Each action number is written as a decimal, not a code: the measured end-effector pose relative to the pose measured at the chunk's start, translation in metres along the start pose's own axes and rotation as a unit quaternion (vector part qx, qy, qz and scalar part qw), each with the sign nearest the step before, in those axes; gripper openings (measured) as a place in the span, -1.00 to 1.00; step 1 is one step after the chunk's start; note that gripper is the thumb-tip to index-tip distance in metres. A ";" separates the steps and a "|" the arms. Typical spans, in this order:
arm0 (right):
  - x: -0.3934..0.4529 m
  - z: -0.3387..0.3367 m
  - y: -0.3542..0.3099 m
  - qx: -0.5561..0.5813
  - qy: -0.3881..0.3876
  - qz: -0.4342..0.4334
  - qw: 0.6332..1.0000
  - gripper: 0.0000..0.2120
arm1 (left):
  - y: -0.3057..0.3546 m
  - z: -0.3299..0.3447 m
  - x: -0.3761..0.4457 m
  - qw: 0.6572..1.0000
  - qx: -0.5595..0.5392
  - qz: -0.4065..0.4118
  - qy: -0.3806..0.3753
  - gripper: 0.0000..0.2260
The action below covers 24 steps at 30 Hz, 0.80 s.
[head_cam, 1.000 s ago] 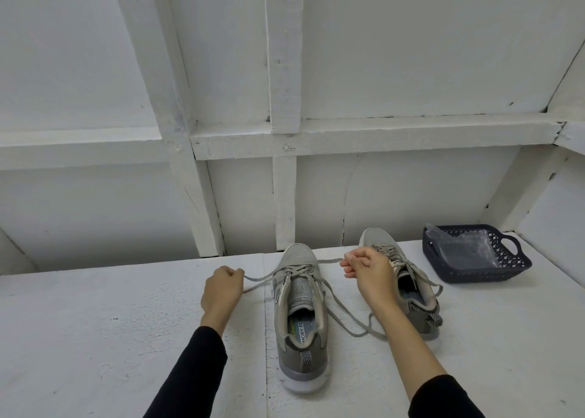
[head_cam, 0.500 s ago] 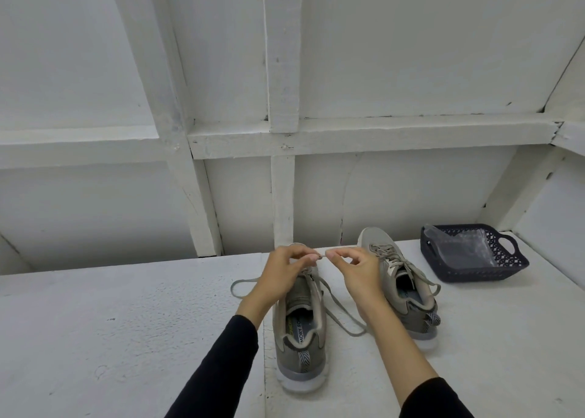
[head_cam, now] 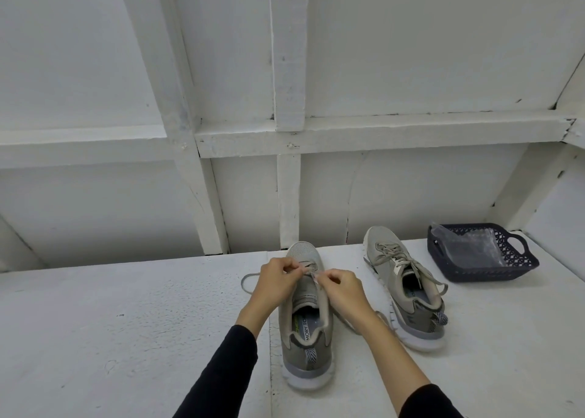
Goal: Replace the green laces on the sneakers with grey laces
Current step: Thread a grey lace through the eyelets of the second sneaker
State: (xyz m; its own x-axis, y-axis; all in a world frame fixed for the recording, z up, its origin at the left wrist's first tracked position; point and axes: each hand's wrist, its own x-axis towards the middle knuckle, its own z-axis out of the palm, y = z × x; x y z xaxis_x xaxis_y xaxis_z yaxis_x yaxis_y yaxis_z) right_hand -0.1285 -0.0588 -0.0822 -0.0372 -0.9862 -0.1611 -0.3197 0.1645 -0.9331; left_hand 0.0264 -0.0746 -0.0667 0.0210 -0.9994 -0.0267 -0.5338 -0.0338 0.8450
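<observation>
Two grey sneakers stand on the white table [head_cam: 126, 322], toes away from me. Over the near sneaker [head_cam: 305, 332] both hands meet at its eyelets. My left hand [head_cam: 275, 280] pinches the grey lace [head_cam: 250, 280], which loops out to the left on the table. My right hand [head_cam: 342, 286] pinches the lace's other end by its clear tip, close to the left fingers. The second sneaker [head_cam: 402, 288] stands to the right, laced in grey with loose ends hanging over its side. No green lace is visible.
A dark blue plastic basket [head_cam: 525, 261] holding a clear plastic bag [head_cam: 468, 243] sits at the back right of the table. A white panelled wall with beams rises just behind the sneakers.
A second ago my hands were apart, pulling the lace ends out to each side. They have since come together over the near sneaker's eyelets, and the lace has gone slack.
</observation>
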 end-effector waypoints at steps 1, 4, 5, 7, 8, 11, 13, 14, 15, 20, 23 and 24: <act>0.001 -0.001 0.003 0.040 -0.003 0.019 0.999 -0.76 | 0.000 0.002 0.000 1.000 0.003 -0.004 0.001 -0.91; 0.001 -0.004 0.013 0.207 -0.009 0.091 0.974 -0.81 | 0.003 0.009 -0.003 1.000 0.013 -0.009 -0.003 -0.89; 0.002 -0.006 0.017 0.241 -0.012 0.102 0.965 -0.83 | 0.004 0.012 -0.004 1.000 0.024 -0.008 -0.006 -0.88; 0.002 -0.007 0.022 0.268 -0.016 0.108 0.957 -0.81 | 0.005 0.017 -0.008 0.999 0.051 -0.004 -0.011 -0.87; 0.002 -0.007 0.025 0.273 -0.014 0.108 0.956 -0.80 | 0.004 0.020 -0.009 0.998 0.059 -0.004 -0.013 -0.88; 0.000 -0.007 0.026 0.281 -0.006 0.108 0.954 -0.77 | 0.003 0.023 -0.010 0.998 0.059 -0.001 -0.016 -0.88; 0.000 -0.007 0.026 0.286 -0.002 0.104 0.952 -0.78 | 0.003 0.023 -0.011 0.998 0.055 0.006 -0.015 -0.88; 0.000 -0.007 0.027 0.287 0.000 0.101 0.953 -0.79 | 0.003 0.023 -0.011 0.998 0.055 0.011 -0.016 -0.87; 0.000 -0.007 0.026 0.285 0.002 0.098 0.953 -0.81 | 0.005 0.023 -0.013 0.998 0.060 0.015 -0.016 -0.87; -0.004 -0.004 0.024 0.232 0.020 0.043 0.971 -0.81 | 0.008 0.028 -0.017 0.994 0.104 0.033 0.003 -0.83; -0.008 -0.003 0.020 0.170 0.039 0.007 0.985 -0.82 | 0.012 0.030 -0.015 0.989 0.140 0.050 0.004 -0.83; -0.009 -0.003 0.018 0.149 0.044 -0.005 0.988 -0.82 | 0.014 0.029 -0.015 0.986 0.156 0.055 0.004 -0.83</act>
State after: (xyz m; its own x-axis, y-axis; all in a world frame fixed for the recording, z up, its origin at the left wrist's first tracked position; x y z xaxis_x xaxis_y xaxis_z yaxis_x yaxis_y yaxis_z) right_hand -0.1367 -0.0472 -0.0967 -0.1226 -0.9832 -0.1354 -0.0272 0.1397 -0.9898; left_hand -0.0059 -0.0603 -0.0701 -0.0454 -0.9971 0.0606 -0.7677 0.0736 0.6366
